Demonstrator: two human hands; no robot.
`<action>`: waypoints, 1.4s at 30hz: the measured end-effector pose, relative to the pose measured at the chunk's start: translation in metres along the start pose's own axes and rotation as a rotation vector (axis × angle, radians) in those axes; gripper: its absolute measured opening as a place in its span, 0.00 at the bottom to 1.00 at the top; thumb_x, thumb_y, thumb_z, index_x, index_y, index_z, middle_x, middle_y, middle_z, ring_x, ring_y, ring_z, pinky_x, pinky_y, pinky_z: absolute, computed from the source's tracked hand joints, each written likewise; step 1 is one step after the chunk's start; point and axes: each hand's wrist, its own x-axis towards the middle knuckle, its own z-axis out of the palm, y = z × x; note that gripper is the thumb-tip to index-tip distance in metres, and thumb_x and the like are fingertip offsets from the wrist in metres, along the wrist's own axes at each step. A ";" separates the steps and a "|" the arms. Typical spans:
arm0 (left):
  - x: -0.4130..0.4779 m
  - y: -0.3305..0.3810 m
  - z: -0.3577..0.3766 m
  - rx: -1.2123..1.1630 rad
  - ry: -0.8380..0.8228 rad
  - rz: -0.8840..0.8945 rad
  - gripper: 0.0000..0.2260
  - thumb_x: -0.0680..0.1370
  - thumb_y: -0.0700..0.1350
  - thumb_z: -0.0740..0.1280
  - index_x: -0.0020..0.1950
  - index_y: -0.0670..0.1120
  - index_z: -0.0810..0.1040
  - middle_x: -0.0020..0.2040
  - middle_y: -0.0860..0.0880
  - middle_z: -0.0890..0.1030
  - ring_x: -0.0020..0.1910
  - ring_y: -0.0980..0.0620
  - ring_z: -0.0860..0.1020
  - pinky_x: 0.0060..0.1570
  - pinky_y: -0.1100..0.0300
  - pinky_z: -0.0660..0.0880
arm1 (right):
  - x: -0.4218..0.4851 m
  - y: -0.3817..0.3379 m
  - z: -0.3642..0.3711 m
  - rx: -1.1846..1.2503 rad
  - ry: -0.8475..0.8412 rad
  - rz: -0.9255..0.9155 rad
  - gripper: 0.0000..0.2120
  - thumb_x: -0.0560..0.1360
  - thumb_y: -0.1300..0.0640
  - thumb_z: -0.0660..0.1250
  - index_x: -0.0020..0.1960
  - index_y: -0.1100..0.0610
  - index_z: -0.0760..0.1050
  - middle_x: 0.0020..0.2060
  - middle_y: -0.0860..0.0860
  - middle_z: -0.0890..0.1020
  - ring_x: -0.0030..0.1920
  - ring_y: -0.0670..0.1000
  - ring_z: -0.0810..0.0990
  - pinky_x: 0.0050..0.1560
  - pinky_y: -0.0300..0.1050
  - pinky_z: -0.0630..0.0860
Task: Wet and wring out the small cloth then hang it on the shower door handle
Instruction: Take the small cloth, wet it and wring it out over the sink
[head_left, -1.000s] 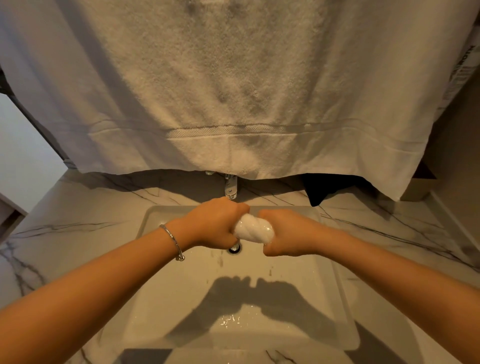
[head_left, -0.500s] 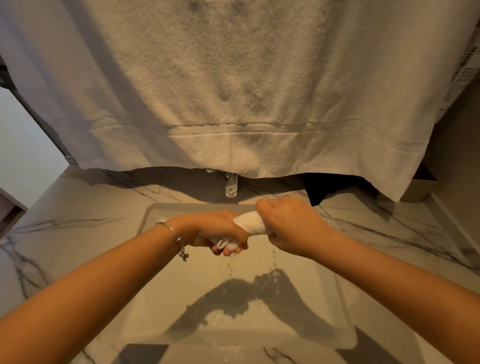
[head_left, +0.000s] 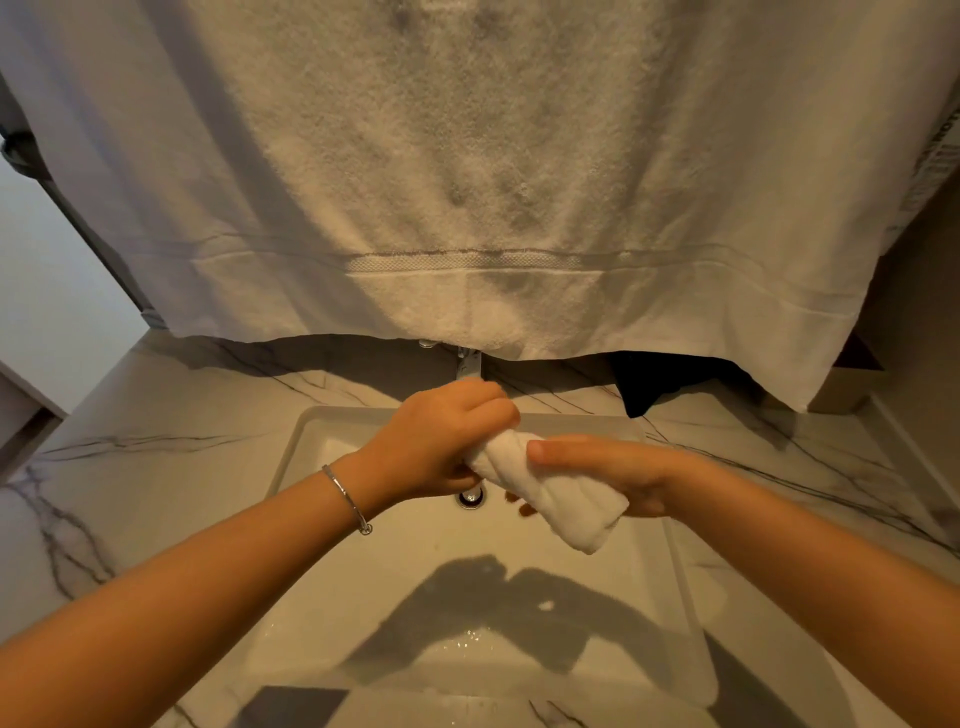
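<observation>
A marble-veined desk (head_left: 156, 441) is carrying a white rectangular sink (head_left: 680, 571), and a large towel (head_left: 467, 182) is hanging so low over the back that it is hiding most of the faucet (head_left: 469, 364). Both hands are working directly above the basin, presumably so that squeezed-out water is falling into the sink and running to the drain (head_left: 471, 497) rather than onto the desk. The small cloth (head_left: 545, 488) is being kept as a tight twisted roll between them. The left hand (head_left: 441, 441) (the one with a thin bracelet (head_left: 347, 499) at the wrist) is clenching one end in a fist. The right hand (head_left: 613, 467) is grasping the other end more loosely, thumb lying flat along the top and fingers cupping underneath, with the free end sticking out below. The rope-like spiral suggests wringing is under way. The shower door handle is not showing here, so hanging is not yet done.
</observation>
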 end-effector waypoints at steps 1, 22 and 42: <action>0.002 0.001 0.000 0.037 0.049 0.018 0.17 0.66 0.43 0.73 0.49 0.47 0.68 0.49 0.42 0.79 0.47 0.44 0.76 0.30 0.51 0.78 | 0.000 0.003 0.000 0.105 -0.100 0.048 0.28 0.58 0.40 0.75 0.53 0.53 0.75 0.46 0.52 0.83 0.50 0.52 0.80 0.44 0.44 0.80; -0.016 0.028 0.043 -0.990 -0.372 -1.089 0.07 0.65 0.32 0.66 0.35 0.45 0.76 0.19 0.54 0.72 0.17 0.56 0.66 0.18 0.67 0.62 | 0.031 0.021 0.003 -1.602 0.575 -0.233 0.22 0.69 0.51 0.66 0.57 0.56 0.61 0.42 0.58 0.82 0.34 0.59 0.75 0.27 0.44 0.59; 0.014 0.011 0.001 0.149 0.379 -0.184 0.07 0.66 0.40 0.72 0.41 0.39 0.78 0.51 0.38 0.81 0.55 0.44 0.71 0.49 0.49 0.70 | -0.016 -0.025 -0.004 0.090 0.084 0.047 0.28 0.61 0.29 0.60 0.41 0.52 0.81 0.33 0.52 0.82 0.34 0.51 0.81 0.37 0.47 0.80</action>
